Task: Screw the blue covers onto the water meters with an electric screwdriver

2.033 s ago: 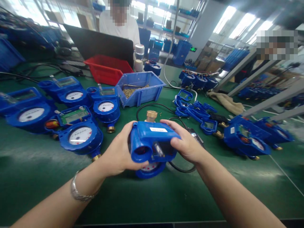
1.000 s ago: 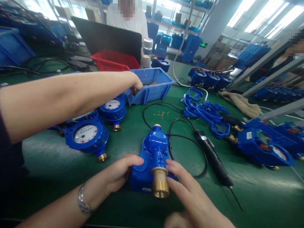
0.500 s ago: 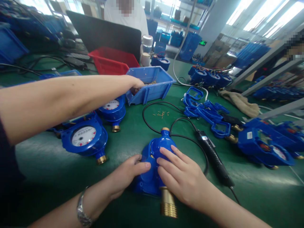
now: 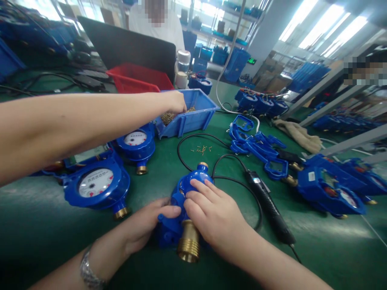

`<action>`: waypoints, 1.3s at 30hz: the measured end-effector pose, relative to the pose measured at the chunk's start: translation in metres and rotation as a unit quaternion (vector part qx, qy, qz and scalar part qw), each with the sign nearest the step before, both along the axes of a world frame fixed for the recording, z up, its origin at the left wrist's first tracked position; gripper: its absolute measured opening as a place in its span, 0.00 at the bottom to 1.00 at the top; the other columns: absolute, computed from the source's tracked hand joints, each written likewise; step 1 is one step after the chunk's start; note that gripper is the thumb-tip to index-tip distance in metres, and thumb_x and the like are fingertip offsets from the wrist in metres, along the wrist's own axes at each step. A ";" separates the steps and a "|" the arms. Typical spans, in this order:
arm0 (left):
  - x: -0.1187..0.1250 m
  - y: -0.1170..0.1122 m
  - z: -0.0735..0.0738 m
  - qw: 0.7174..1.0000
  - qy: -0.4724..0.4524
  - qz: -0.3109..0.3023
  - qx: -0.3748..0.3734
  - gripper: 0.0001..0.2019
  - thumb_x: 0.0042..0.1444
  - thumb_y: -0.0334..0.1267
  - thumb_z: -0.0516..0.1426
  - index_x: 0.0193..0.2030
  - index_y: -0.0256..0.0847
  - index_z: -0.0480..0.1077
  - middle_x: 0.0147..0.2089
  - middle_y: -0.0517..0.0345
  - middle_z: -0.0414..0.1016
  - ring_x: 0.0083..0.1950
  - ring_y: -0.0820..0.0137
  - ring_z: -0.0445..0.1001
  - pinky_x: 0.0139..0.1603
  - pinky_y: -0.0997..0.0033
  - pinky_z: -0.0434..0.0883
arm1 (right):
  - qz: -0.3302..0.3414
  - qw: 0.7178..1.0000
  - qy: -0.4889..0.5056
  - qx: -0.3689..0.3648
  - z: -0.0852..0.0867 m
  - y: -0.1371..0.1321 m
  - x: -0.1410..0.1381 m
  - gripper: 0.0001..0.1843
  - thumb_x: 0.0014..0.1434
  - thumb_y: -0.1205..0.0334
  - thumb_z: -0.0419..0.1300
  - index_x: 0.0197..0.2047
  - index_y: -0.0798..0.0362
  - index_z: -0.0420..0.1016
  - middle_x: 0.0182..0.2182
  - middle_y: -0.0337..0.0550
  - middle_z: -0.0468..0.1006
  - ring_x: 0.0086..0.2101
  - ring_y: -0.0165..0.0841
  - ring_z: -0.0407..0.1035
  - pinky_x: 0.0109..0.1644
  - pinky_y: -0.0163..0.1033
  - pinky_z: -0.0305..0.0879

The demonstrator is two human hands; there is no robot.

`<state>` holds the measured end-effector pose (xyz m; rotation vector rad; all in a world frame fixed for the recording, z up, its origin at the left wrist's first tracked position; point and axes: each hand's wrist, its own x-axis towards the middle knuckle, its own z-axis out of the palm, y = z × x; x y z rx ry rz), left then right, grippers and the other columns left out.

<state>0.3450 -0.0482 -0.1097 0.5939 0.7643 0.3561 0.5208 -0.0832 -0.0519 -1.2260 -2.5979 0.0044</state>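
Observation:
A blue water meter [image 4: 198, 176] is held close in front of me, its back towards the camera and its threaded brass end [image 4: 189, 243] pointing at me. My left hand [image 4: 151, 219], with a silvery bracelet at the wrist, grips its left side, thumb on top. My right hand [image 4: 213, 211] is wrapped over the right side, fingers lying across the body. The meter's dial is hidden. Another person's hand [image 4: 175, 101] reaches from the left into a blue bin [image 4: 196, 121] of small brass-coloured screws; its fingertips are partly hidden.
Loose screws [image 4: 203, 150] lie on the green table. To the right is a black corded power screwdriver [image 4: 270, 207], with blue frames [image 4: 254, 143] and meters [image 4: 329, 189] beyond. More meters [image 4: 98, 185] stand left. A red bin [image 4: 139, 78] and dark screen [image 4: 127, 44] are behind.
The meter in my hands has tilted and turned, so the opening of its brass end now faces me. The other person's hand has risen and moved right within the bin.

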 end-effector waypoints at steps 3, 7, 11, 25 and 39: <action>-0.003 0.012 -0.001 0.999 0.020 0.028 0.003 0.20 0.40 0.43 0.66 0.40 0.35 0.75 0.37 0.53 0.80 0.38 0.64 0.76 0.41 0.70 0.69 | 0.055 0.987 0.048 -0.144 0.010 0.031 0.020 0.13 0.58 0.69 0.58 0.47 0.56 0.71 0.47 0.46 0.75 0.55 0.41 0.62 0.60 0.47 0.60; -0.005 0.019 -0.004 0.998 0.029 0.053 0.000 0.21 0.41 0.45 0.65 0.41 0.35 0.75 0.38 0.50 0.80 0.39 0.62 0.77 0.44 0.66 0.70 | -0.163 0.959 0.026 -0.228 -0.007 0.096 0.062 0.19 0.57 0.71 0.60 0.51 0.50 0.70 0.48 0.41 0.74 0.48 0.32 0.69 0.53 0.38 0.66; -0.009 0.020 -0.007 0.997 0.020 0.070 -0.002 0.20 0.42 0.47 0.65 0.39 0.36 0.75 0.38 0.52 0.81 0.39 0.62 0.77 0.43 0.68 0.70 | -0.267 0.939 -0.032 -0.213 -0.056 0.146 0.086 0.06 0.61 0.67 0.58 0.42 0.58 0.73 0.40 0.46 0.75 0.41 0.36 0.71 0.48 0.47 0.68; -0.011 0.020 -0.008 0.997 0.023 0.070 0.005 0.22 0.45 0.49 0.63 0.43 0.37 0.74 0.42 0.51 0.80 0.42 0.61 0.76 0.47 0.65 0.68 | -0.260 0.932 0.090 -0.235 -0.083 0.154 0.074 0.07 0.62 0.63 0.58 0.41 0.58 0.71 0.40 0.44 0.73 0.41 0.35 0.69 0.46 0.46 0.68; -0.013 0.018 -0.011 0.997 0.031 0.072 0.004 0.21 0.47 0.47 0.63 0.45 0.37 0.73 0.43 0.51 0.79 0.44 0.60 0.75 0.48 0.64 0.66 | -0.268 0.861 0.357 -0.246 -0.056 0.042 0.020 0.02 0.52 0.68 0.59 0.28 0.55 0.70 0.25 0.38 0.73 0.27 0.30 0.68 0.30 0.34 0.65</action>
